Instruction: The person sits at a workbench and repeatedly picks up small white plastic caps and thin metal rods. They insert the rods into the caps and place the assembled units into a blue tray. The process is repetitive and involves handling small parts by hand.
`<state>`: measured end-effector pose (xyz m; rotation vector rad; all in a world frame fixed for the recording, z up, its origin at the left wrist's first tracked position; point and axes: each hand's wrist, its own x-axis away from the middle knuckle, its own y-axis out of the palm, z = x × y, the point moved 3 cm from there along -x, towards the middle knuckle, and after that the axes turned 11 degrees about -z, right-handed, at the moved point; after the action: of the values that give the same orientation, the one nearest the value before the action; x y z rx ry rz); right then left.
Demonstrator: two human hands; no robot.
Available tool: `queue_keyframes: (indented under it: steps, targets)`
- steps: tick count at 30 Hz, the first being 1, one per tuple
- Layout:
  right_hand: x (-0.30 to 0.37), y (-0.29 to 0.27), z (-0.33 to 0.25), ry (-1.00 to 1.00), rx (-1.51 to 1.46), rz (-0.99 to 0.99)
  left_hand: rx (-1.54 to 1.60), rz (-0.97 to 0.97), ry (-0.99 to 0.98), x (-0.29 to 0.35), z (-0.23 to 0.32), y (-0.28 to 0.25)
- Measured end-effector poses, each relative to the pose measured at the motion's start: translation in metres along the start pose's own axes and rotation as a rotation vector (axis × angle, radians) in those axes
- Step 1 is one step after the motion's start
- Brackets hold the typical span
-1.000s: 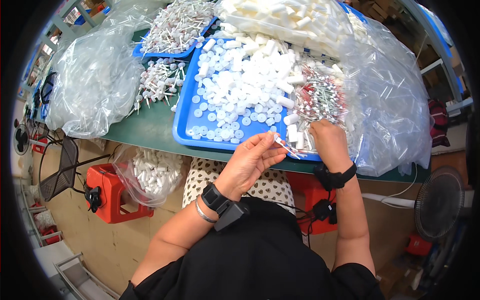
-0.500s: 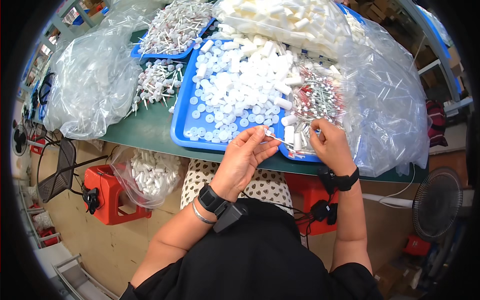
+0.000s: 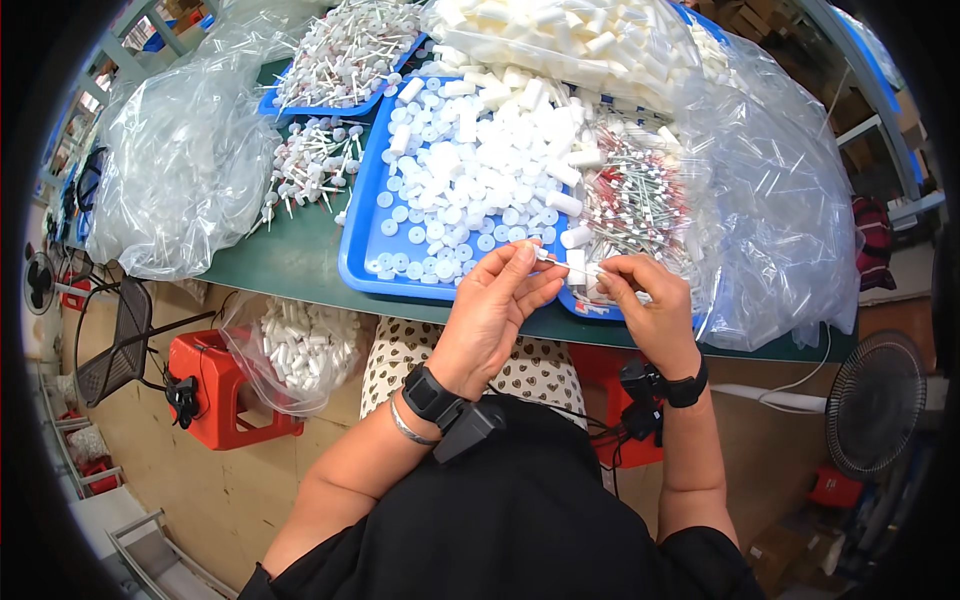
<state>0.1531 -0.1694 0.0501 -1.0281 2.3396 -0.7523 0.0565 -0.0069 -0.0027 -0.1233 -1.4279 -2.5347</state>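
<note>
My left hand (image 3: 492, 312) is at the front edge of the blue tray (image 3: 354, 245), thumb and forefinger pinched on a thin rod (image 3: 566, 265) with a small white piece at its left end. Opposite it, my right hand (image 3: 655, 305) has its fingertips closed at the rod's right end; exactly what they grip there is too small to make out. Translucent white discs (image 3: 432, 228) with centre holes lie in the tray, mixed with white cylinders (image 3: 563, 203). Beyond my right hand is a heap of thin metal rods (image 3: 640, 195) with red and white parts.
A large bag of white cylinders (image 3: 570, 40) stands behind the tray. Finished-looking stemmed pieces (image 3: 312, 165) are piled at left beside a clear plastic bag (image 3: 180, 180); more plastic (image 3: 780, 200) covers the right. Below are a red stool (image 3: 210, 400) and a fan (image 3: 875, 405).
My right hand has moved left and down to the rod's right end, its fingers now closed there. The left hand has stayed nearly in place, the rod slightly more level.
</note>
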Motion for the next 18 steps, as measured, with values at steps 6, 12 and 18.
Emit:
queue_keyframes:
  steps: [6,12,18]
  targets:
    - [0.0016,0.0041,0.0001,-0.020,-0.006,-0.005,0.013,0.019,0.002,0.0002,-0.0007,-0.0036]
    - [0.0030,0.0065,0.0000,0.007,-0.019,-0.033,0.024,0.034,-0.003,0.0014,0.0008,-0.0059]
    - [0.0034,0.0084,-0.0004,-0.012,-0.029,-0.011,0.044,0.049,0.000,0.0016,0.0002,-0.0091]
